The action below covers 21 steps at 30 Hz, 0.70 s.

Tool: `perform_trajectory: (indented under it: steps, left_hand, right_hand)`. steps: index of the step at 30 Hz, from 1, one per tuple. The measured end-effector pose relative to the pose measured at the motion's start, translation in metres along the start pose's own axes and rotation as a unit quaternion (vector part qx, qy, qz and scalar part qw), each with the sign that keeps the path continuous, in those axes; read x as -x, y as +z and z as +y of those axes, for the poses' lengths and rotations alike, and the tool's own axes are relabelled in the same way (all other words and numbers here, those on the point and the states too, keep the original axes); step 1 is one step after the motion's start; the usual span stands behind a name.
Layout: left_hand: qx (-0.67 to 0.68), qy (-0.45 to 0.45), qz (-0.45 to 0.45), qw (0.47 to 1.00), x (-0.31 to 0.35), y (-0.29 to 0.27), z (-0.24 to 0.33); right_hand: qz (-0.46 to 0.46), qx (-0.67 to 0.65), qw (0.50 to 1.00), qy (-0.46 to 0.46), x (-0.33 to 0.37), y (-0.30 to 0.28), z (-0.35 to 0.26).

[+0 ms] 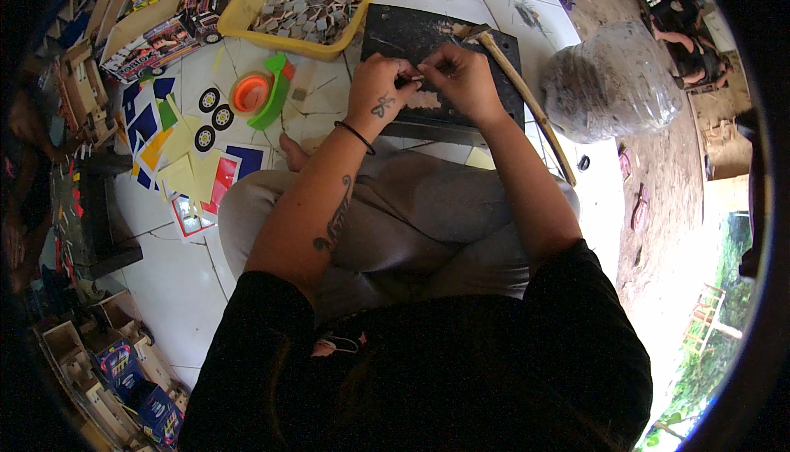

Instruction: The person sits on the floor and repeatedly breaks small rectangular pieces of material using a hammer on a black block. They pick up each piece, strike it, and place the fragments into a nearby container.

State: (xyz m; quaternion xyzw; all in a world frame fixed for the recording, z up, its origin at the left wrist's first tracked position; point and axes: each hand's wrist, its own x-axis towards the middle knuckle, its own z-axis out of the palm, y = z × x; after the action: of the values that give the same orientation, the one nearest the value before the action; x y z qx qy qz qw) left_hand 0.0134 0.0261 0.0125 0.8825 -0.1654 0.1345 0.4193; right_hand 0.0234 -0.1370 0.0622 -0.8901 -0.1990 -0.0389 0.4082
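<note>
Over a low black work block, my left hand and my right hand meet fingertip to fingertip. Both are closed in a pinch around something small and pale, mostly hidden by the fingers. A torn light brown patch shows on the block's top just below them. Beside my right hand lies a hammer, its head on the block and its wooden handle slanting down to my right knee.
A yellow tub of small grey-and-brown square pieces stands far left. Nearer are a green-and-orange tape dispenser, black toy wheels and coloured stickers. Wooden toy trucks line the left; a stuffed clear plastic sack sits right.
</note>
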Motion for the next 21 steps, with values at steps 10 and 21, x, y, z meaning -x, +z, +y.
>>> perform_trajectory:
  steps: [10, 21]
  left_hand:
    - [0.086, 0.006, 0.011, 0.996, 0.0, 0.004, 0.001]
    - [0.092, 0.022, 0.03, 0.995, 0.001, 0.006, 0.004]
  right_hand:
    - [-0.052, 0.02, 0.998, 0.02, 0.001, -0.01, -0.002]
    - [-0.039, 0.241, 0.956, 0.162, 0.108, -0.131, 0.097]
